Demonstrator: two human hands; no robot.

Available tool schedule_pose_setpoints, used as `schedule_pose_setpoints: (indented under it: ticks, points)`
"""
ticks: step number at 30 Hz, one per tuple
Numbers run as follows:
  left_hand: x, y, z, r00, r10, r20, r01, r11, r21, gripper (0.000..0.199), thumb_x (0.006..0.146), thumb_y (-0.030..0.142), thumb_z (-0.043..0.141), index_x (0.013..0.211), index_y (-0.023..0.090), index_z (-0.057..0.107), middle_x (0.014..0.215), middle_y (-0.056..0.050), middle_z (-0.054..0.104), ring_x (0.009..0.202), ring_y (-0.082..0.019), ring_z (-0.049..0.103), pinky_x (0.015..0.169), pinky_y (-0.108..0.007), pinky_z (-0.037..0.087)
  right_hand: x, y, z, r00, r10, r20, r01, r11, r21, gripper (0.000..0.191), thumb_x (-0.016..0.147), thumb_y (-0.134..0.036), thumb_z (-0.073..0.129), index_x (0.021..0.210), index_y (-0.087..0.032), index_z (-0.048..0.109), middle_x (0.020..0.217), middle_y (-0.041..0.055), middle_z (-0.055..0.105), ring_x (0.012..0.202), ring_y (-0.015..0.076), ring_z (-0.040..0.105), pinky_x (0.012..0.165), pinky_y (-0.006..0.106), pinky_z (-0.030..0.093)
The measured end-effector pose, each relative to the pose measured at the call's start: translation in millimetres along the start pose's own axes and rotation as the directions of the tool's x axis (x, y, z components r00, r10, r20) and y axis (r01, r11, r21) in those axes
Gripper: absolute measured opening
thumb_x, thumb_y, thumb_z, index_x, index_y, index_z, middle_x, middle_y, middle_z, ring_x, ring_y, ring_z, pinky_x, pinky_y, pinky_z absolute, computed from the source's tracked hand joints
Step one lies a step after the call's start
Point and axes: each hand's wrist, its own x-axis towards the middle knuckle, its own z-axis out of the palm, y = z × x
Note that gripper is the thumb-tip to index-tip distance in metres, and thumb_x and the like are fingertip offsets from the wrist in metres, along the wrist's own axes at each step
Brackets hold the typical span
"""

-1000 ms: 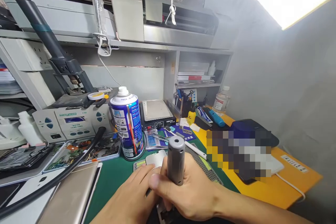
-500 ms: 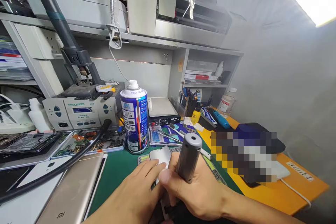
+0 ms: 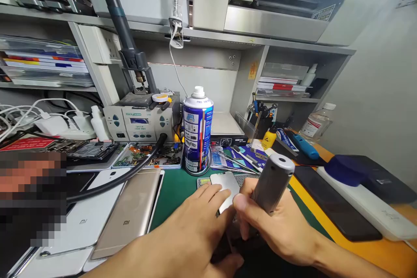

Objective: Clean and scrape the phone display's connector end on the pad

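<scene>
My right hand [image 3: 283,226] is wrapped round a grey cylindrical tool [image 3: 273,182], which stands tilted with its round end up. The tool's lower end is hidden by my fingers. My left hand [image 3: 198,221] lies palm down beside it, fingers spread over a flat silvery piece [image 3: 226,184] on the perforated mat. The left thumb reaches toward the dark area below the tool. What lies under both hands is mostly hidden.
A blue spray can [image 3: 197,132] stands behind the hands. On the left lie a gold phone [image 3: 130,213], a black cable [image 3: 120,181] and a tray of small parts [image 3: 130,167]. Tweezers and a brush [image 3: 247,158] lie behind. A dark phone [image 3: 335,204] is at right.
The view has turned left, so the can, hands and shelves appear further right. More phones show at the left. Both hands keep much the same pose, the right still round the tool.
</scene>
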Motion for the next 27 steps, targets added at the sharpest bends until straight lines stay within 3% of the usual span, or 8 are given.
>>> schedule_pose_setpoints:
  ticks: [10, 17, 27]
  points:
    - [2.2, 5.4, -5.7, 0.999, -0.033, 0.041, 0.034, 0.999, -0.022, 0.035, 0.085, 0.040, 0.076, 0.113, 0.021, 0.066, 0.130, -0.015, 0.056, 0.123, -0.037, 0.052, 0.118, -0.061, 0.041, -2.6, 4.7, 1.1, 0.999, -0.033, -0.001, 0.034, 0.999, 0.011, 0.064, 0.097, -0.078, 0.059, 0.068, -0.021, 0.052, 0.057, 0.0026, 0.059, 0.054, 0.0164, 0.056, 0.051, 0.028, 0.043]
    - [3.5, 7.7, -6.7, 0.998, -0.044, 0.040, 0.045, 0.999, -0.017, 0.034, 0.084, 0.040, 0.078, 0.109, 0.021, 0.066, 0.127, -0.014, 0.056, 0.120, -0.036, 0.052, 0.115, -0.060, 0.044, -0.8, 3.7, 1.1, 0.995, -0.099, -0.015, 0.099, 0.995, 0.004, 0.063, 0.102, -0.071, 0.059, 0.065, -0.020, 0.054, 0.057, 0.0019, 0.060, 0.053, 0.0129, 0.053, 0.050, 0.025, 0.040]
    - [0.1, 6.2, -4.7, 1.000, -0.024, -0.001, 0.024, 0.999, -0.026, 0.032, 0.084, 0.038, 0.077, 0.110, 0.025, 0.065, 0.135, -0.011, 0.058, 0.132, -0.038, 0.051, 0.119, -0.062, 0.041, 0.3, 5.9, 2.6, 0.998, -0.048, -0.035, 0.048, 0.999, 0.024, 0.061, 0.101, -0.073, 0.058, 0.068, -0.021, 0.054, 0.054, 0.0014, 0.061, 0.044, 0.0108, 0.047, 0.040, 0.022, 0.034]
